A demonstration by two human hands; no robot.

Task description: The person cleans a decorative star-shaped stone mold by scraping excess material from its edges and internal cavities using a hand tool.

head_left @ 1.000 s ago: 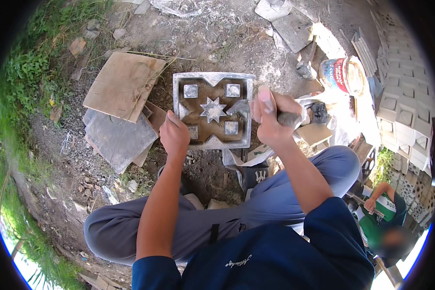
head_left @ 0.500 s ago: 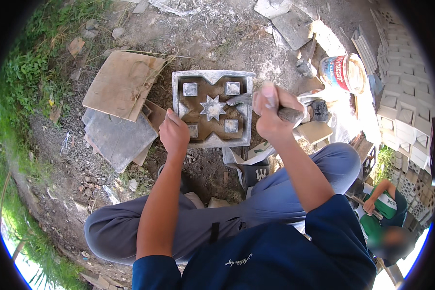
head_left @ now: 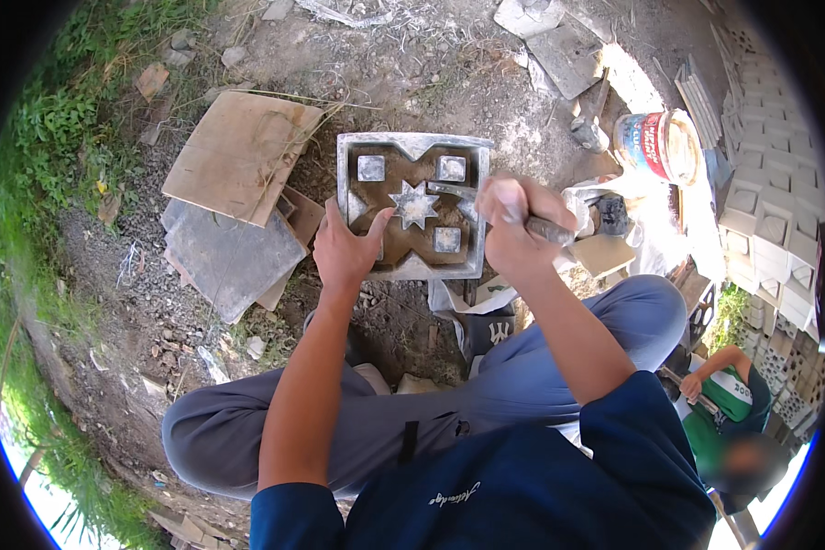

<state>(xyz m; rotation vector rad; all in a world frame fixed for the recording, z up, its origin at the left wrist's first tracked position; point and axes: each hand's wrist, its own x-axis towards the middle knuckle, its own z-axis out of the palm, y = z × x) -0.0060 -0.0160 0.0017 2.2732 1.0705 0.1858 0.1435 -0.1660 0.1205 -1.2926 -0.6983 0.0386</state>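
On the ground before me lies a square grey metal mould [head_left: 412,272] with a star-shaped block [head_left: 413,205] in its middle and small square blocks toward its corners. Brown, sandy-looking material lies between the blocks. At the mould's lower left, my left hand [head_left: 346,252] has thumb and fingers spread, the thumb reaching over the inside and the fingers by the left wall. My right hand [head_left: 513,238] is closed round the handle of a small narrow-bladed trowel [head_left: 454,190]. Its blade crosses the mould's right wall and points at the star.
Left of the mould, flat boards [head_left: 238,156] and grey sheets [head_left: 229,252] are stacked. A paint bucket [head_left: 646,145] stands at the upper right among white sacking. Pale hollow blocks [head_left: 765,220] line the far right. At lower right sits another person [head_left: 729,399] in green.
My left hand has loosened from the mould's left edge, its thumb now stretched inward over the mould. The trowel's blade has shifted slightly within the mould, still in my right hand.
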